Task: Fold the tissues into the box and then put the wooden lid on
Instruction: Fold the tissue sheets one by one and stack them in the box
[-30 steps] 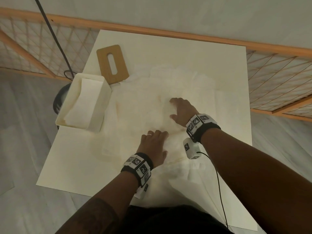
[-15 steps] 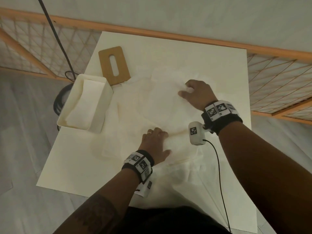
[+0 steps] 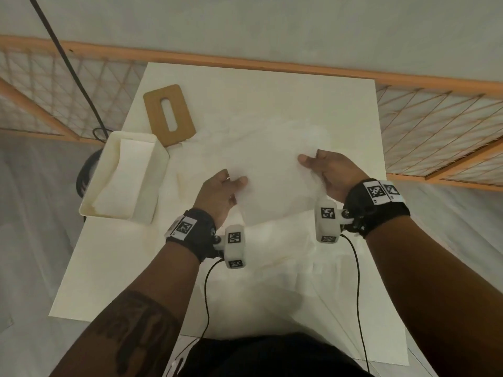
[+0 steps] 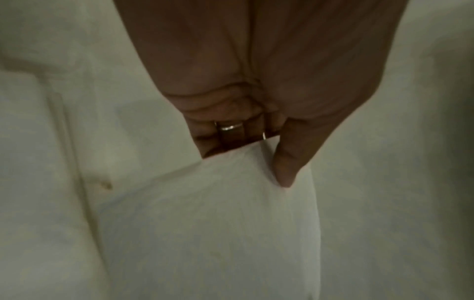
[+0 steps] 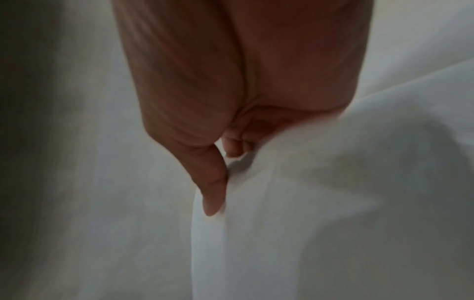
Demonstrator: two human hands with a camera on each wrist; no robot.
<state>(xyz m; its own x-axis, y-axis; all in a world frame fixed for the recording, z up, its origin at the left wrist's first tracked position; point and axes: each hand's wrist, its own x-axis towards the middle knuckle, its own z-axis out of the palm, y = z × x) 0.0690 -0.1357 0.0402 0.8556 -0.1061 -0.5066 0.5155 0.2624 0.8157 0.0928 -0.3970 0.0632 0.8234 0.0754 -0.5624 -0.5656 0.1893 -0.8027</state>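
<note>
A white tissue sheet [image 3: 275, 180] is held up flat above the table between both hands. My left hand [image 3: 231, 183] pinches its left edge, thumb on top and fingers beneath; the left wrist view shows the thumb [image 4: 287, 168] pressed on the tissue [image 4: 218, 223]. My right hand [image 3: 313, 164] pinches the right edge the same way, with the thumb [image 5: 212, 192] on the tissue [image 5: 282, 233]. The white open box [image 3: 147, 186] stands at the table's left with folded tissue [image 3: 122, 180] inside. The wooden lid [image 3: 169, 114] with its slot lies flat beyond the box.
More loose tissues [image 3: 285, 257] are spread over the white table [image 3: 109, 281], under and in front of my hands. A wooden lattice railing [image 3: 435, 126] runs behind and on both sides. A black cable [image 3: 68, 66] hangs at the left by the box.
My hands were pressing on the spread tissues; the right one reached to the far right and took a sheet. Both hands now hold that sheet lifted off the table.
</note>
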